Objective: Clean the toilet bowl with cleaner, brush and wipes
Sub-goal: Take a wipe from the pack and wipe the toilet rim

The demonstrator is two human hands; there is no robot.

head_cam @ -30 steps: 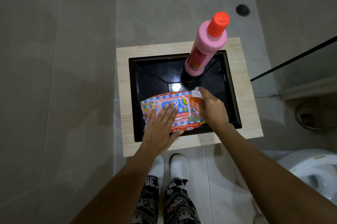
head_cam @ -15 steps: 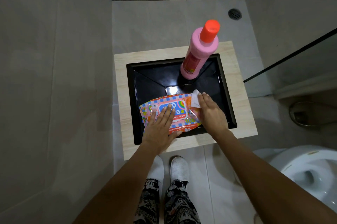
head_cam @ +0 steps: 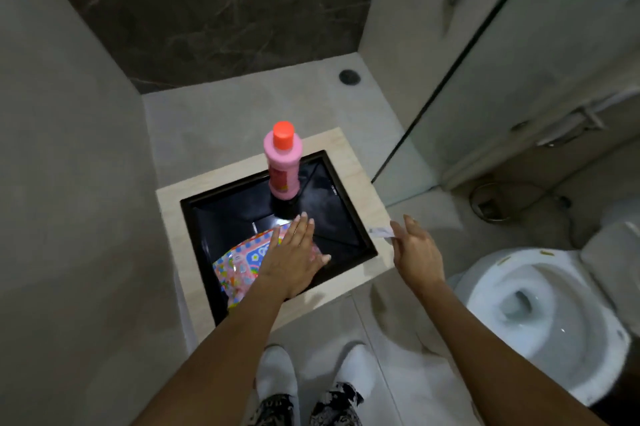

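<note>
Pink-patterned wipes pack (head_cam: 242, 266) lies in the black tray (head_cam: 343, 217), pinned flat by the left hand (head_cam: 294, 261), fingers spread, while the right hand (head_cam: 414, 249) pinches what appears a wipe (head_cam: 381, 232), toilet bowl (head_cam: 540, 314) beside.

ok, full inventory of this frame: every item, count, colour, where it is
cleaner bottle: 1, pink with orange cap, upright at far edge of basin
wipes pack: 1, multicoloured, in basin under left hand
wipe: 1, white, pinched in right hand
basin: 1, black, set in beige counter
toilet bowl: 1, white, open, at right
floor drain: 1, dark, far floor
shoes: 2, white, bottom
left hand: flat on pack
right hand: holding wipe
</note>
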